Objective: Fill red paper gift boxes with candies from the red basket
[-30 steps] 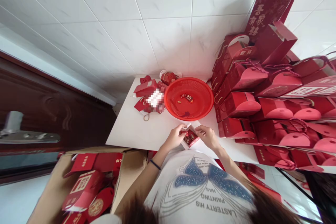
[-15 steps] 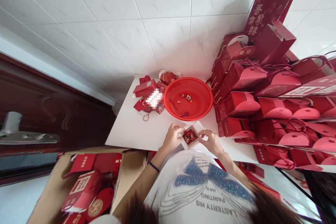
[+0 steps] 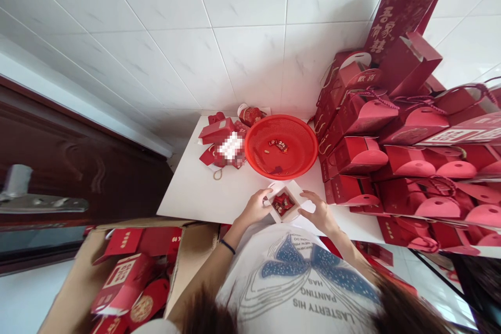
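A small open box (image 3: 285, 201) with white flaps spread out and red wrapped sweets inside rests on the white table (image 3: 195, 190), just in front of my chest. My left hand (image 3: 255, 205) grips its left side, fingers curled against the flap. My right hand (image 3: 320, 210) holds the right flap, fingers bent round its edge. Behind the box stands a red mesh basket (image 3: 281, 146) holding a few sweets.
Several closed red gift boxes (image 3: 391, 156) are stacked high along the right, topped by a tall red bag (image 3: 399, 18). Loose red packets (image 3: 223, 141) lie left of the basket. A cardboard carton (image 3: 129, 271) of red boxes sits at lower left, beside a dark door (image 3: 58, 167).
The box's flaps have spread open and its mouth now faces up. Both hands shifted from pinching its top to holding its sides.
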A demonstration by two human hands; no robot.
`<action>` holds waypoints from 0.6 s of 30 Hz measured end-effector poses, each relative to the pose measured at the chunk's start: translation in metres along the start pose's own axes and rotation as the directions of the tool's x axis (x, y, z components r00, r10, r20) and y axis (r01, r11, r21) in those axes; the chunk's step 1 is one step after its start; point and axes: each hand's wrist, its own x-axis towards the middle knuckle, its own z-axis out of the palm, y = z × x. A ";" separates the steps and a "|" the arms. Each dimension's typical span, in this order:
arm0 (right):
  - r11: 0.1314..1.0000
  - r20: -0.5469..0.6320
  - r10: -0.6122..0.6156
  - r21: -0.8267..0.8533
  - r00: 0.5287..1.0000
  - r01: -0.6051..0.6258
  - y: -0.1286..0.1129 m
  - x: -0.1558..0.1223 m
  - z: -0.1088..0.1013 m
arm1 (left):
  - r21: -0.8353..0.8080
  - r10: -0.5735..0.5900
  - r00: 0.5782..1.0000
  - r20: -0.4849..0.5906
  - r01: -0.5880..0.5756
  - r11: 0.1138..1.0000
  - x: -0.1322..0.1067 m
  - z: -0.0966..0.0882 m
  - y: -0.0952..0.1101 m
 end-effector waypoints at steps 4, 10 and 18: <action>0.996 0.100 -0.057 0.071 0.993 0.050 -0.015 -0.002 -0.002 | -0.033 -0.047 0.999 0.016 0.048 0.998 0.001 0.000 0.002; 0.998 0.094 -0.024 0.061 0.995 0.018 -0.029 0.000 -0.001 | -0.114 -0.055 0.998 0.023 0.057 0.992 0.004 0.001 0.002; 0.994 0.021 0.085 0.073 0.996 -0.086 -0.025 -0.004 -0.002 | -0.204 0.019 0.999 0.028 -0.013 0.979 0.002 -0.001 0.002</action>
